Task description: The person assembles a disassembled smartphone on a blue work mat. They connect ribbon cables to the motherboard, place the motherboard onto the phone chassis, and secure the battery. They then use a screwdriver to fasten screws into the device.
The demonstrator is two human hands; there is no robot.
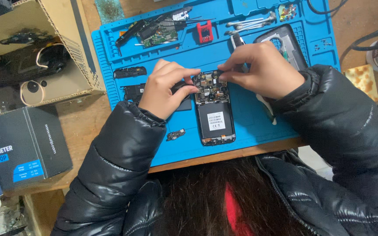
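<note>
Phone (214,114) opened, circuit board exposed.

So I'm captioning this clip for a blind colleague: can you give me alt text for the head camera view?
Two bare hands, the left hand and the right hand, pinch at the exposed circuit board at the top of an opened phone lying on a blue repair mat. Loose phone parts and metal tools lie along the mat's far edge, and a cardboard box of parts stands to the left.
</note>
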